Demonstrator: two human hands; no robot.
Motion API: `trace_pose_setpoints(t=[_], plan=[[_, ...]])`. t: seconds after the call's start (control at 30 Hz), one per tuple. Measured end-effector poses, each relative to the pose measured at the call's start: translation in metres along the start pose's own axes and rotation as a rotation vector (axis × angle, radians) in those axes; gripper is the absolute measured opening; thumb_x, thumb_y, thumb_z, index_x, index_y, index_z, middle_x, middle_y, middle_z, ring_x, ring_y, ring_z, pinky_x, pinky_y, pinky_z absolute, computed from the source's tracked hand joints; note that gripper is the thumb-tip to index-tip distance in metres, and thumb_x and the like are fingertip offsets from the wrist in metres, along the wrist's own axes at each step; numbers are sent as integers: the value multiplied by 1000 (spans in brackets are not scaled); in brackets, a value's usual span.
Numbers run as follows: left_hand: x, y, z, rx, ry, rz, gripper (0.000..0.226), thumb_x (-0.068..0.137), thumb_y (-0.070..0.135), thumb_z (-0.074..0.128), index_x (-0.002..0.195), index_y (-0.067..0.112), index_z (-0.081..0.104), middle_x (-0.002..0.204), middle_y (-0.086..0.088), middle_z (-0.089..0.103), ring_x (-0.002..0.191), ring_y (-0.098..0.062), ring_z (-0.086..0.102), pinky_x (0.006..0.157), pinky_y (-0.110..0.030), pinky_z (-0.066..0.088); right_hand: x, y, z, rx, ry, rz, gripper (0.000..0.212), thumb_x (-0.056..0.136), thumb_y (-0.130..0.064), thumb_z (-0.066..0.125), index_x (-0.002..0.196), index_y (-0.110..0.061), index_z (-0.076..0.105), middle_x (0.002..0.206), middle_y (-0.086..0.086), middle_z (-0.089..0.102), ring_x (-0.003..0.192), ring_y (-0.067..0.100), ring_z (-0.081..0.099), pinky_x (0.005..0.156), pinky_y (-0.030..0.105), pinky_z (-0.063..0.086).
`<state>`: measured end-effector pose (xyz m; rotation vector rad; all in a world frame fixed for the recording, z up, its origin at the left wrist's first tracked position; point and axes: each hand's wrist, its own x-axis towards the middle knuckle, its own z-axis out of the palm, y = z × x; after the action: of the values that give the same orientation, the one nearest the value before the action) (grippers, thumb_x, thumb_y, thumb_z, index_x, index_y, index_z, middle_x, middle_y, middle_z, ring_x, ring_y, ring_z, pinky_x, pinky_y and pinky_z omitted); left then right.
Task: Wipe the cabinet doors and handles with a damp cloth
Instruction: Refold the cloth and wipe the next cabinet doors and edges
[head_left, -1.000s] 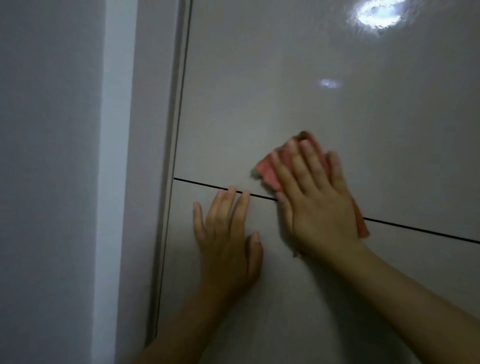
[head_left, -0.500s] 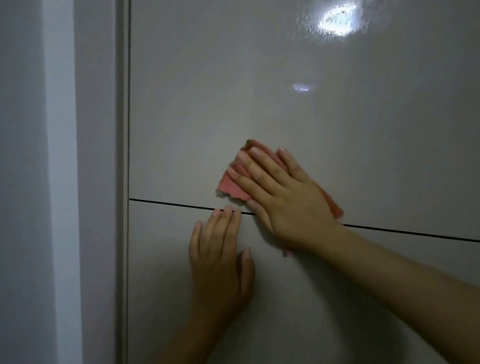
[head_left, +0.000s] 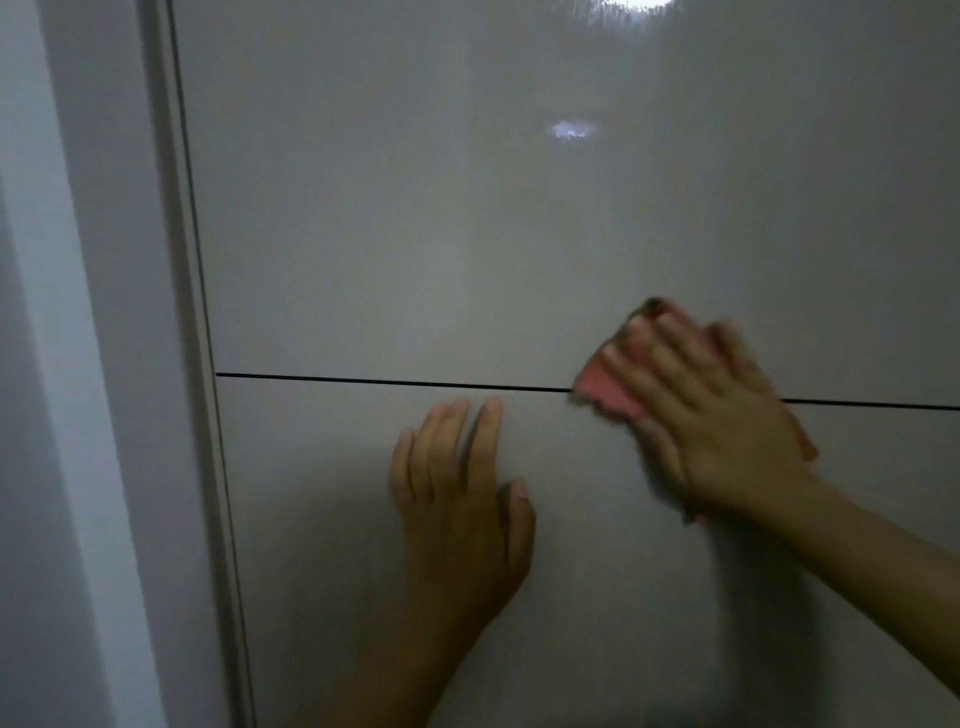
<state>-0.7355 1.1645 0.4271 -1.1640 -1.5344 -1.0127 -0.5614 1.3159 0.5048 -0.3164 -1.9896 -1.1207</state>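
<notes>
A glossy beige upper cabinet door (head_left: 441, 234) meets a lower door (head_left: 322, 545) at a thin dark horizontal gap (head_left: 363, 381). My right hand (head_left: 711, 421) lies flat on a pink cloth (head_left: 605, 389) and presses it against the doors, across the gap at the right. The cloth's corners show above the fingers and to their left. My left hand (head_left: 462, 499) rests flat on the lower door, just under the gap, fingers apart and pointing up. No handle is in view.
A vertical frame strip (head_left: 208, 415) borders the doors on the left, and a pale wall (head_left: 67, 364) lies beyond it. Lamp reflections shine on the upper door near the top.
My right hand slid the pink cloth left along the gap, close to the left hand's fingertips, and has now moved it back to the right. My left hand has stayed flat on the lower door.
</notes>
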Motion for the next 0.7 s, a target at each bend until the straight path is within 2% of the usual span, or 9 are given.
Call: trace_pose_setpoints(t=[0.13, 0.17, 0.2, 0.3, 0.37, 0.43, 0.6, 0.63, 0.7], plan=[[-22, 12, 1, -9, -54, 18, 62, 82, 31, 45, 140, 11, 36, 140, -10, 37, 133, -30, 35, 113, -47, 21, 5, -6, -5, 114, 166, 803, 60, 96, -32, 27, 151, -14, 9, 158, 12, 11, 146, 27, 4, 117, 52, 3], [-28, 13, 3, -8, -76, 20, 62, 82, 31, 45, 140, 12, 37, 141, -10, 37, 134, -30, 35, 112, -48, 23, 10, -25, -3, 130, 201, 907, 61, 96, -31, 27, 150, -10, 9, 158, 14, 11, 146, 29, 4, 117, 52, 3], [-32, 14, 6, -4, -91, 19, 61, 83, 31, 45, 140, 12, 37, 142, -9, 37, 135, -29, 34, 112, -49, 24, 13, -46, 2, 137, 201, 886, 61, 96, -31, 28, 149, -6, 11, 157, 15, 11, 145, 30, 3, 117, 51, 3], [-36, 13, 11, 43, -94, 19, 59, 84, 32, 45, 139, 12, 39, 142, -8, 37, 135, -28, 33, 112, -49, 21, -9, -77, 15, 103, 41, 297, 56, 98, -34, 29, 150, -13, 17, 157, 12, 10, 146, 25, 2, 118, 47, 2], [-35, 13, 12, 65, -90, 27, 59, 84, 33, 45, 138, 11, 40, 141, -9, 38, 135, -28, 32, 112, -50, 19, -29, -49, 15, 57, 28, 65, 55, 99, -34, 31, 150, -18, 20, 156, 8, 14, 146, 22, 7, 118, 47, 6], [-36, 13, 12, 71, -84, 31, 59, 83, 33, 45, 138, 11, 41, 141, -8, 38, 136, -28, 32, 111, -51, 20, -43, -23, 13, 42, 67, 157, 54, 99, -33, 32, 150, -18, 21, 155, 11, 19, 146, 22, 9, 117, 49, 9], [-39, 14, 13, 69, -86, 21, 61, 83, 32, 44, 139, 10, 39, 143, -9, 37, 137, -28, 31, 112, -51, 20, -26, -53, 14, 139, 201, 896, 61, 95, -32, 29, 150, -11, 15, 156, 14, 15, 145, 29, 7, 116, 47, 1], [-39, 14, 13, 75, -87, 21, 61, 83, 33, 44, 139, 10, 39, 143, -9, 37, 137, -27, 31, 112, -51, 19, -20, -70, 17, 162, 206, 876, 62, 95, -33, 30, 150, -10, 12, 157, 13, 13, 145, 31, 7, 116, 47, 0], [-39, 12, 14, 85, -80, 29, 60, 83, 33, 44, 139, 11, 38, 142, -9, 37, 136, -27, 32, 112, -51, 17, -24, -100, 25, 172, 158, 531, 58, 97, -33, 31, 149, -13, 14, 157, 6, 8, 146, 27, 4, 117, 46, 1]])
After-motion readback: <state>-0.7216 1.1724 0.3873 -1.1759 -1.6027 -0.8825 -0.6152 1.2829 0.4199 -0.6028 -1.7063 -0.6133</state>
